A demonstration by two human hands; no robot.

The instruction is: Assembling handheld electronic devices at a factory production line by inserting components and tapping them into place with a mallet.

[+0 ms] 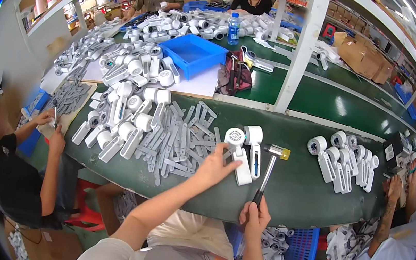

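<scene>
Many white parts (275,245) lie in a blue basket (307,256) below the green table (308,204). A white post (303,48) stands behind it. The left hand (211,169) — spread wide — touches a white fan (243,175) on top; the right hand (255,218) holds a hammer (266,178) tight.

No lettering can be read on anything here.

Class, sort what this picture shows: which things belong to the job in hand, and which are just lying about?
In the job:
hammer, held in the right hand
white unit, at the left hand
grey strips, piled to its left, probably parts

Lying about, it seems:
blue bottle, at the back
carton, at the back right
</scene>
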